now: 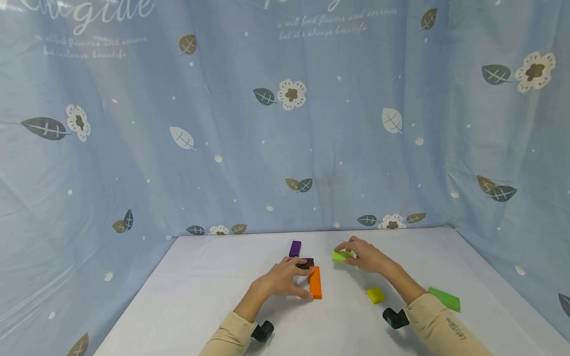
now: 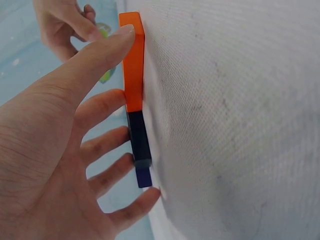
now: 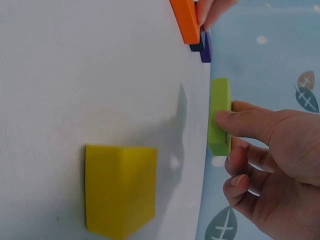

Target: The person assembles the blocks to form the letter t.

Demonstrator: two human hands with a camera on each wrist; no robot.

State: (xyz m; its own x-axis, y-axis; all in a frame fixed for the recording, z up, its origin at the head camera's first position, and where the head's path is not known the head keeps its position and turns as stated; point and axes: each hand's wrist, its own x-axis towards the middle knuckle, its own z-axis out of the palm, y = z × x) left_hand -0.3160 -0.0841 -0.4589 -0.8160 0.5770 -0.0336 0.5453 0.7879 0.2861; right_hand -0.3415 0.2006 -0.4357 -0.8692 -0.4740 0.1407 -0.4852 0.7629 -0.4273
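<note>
An orange block (image 1: pixel 315 283) lies lengthwise on the white table, its far end meeting a black block (image 1: pixel 309 262). Just beyond stands a purple block (image 1: pixel 295 248) in the same bent row. My left hand (image 1: pixel 282 278) spreads over this row with fingers apart; in the left wrist view its thumb rests by one end of the orange block (image 2: pixel 133 75) and the index fingertip by the other. Farther right, my right hand (image 1: pixel 367 257) pinches a light green block (image 3: pixel 218 117) between thumb and fingers, above the back part of the table.
A yellow block (image 1: pixel 376 295) lies beneath the right forearm. Right of that forearm is a longer green block (image 1: pixel 446 299), partly hidden by the sleeve. Black devices (image 1: pixel 262 331) sit at both wrists. A blue patterned curtain (image 1: pixel 267 138) encloses the table's back and sides.
</note>
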